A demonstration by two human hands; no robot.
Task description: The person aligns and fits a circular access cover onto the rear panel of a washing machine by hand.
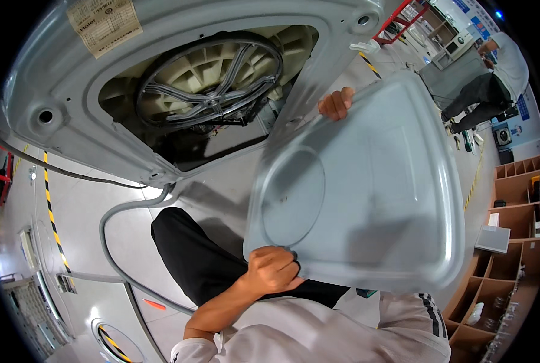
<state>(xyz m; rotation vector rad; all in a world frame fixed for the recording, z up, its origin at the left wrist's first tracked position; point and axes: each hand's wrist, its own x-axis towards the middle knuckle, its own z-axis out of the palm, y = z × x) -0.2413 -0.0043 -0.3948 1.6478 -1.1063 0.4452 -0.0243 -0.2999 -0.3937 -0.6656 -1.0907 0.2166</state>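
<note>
My left hand (273, 269) is closed on the near edge of a pale grey rounded plastic-looking panel (366, 181) with an oval marking. My right hand (336, 103) has its fingers curled over the panel's far edge; that arm is hidden behind it. The panel is held tilted beside a grey appliance cabinet (58, 91), whose opening shows a spoked pulley wheel (218, 97) and cream ribbed tub. A label (103, 24) is on the cabinet. A grey hose (115, 212) runs down from it, past my bent knee in black trousers.
Another person (497, 72) in a white top works at a grey appliance at upper right. Wooden shelving (506, 212) lines the right side. Red racks (0, 178), striped floor tape (52, 212), an orange-handled tool (153, 304) and a loose metal panel (88, 296) are around me.
</note>
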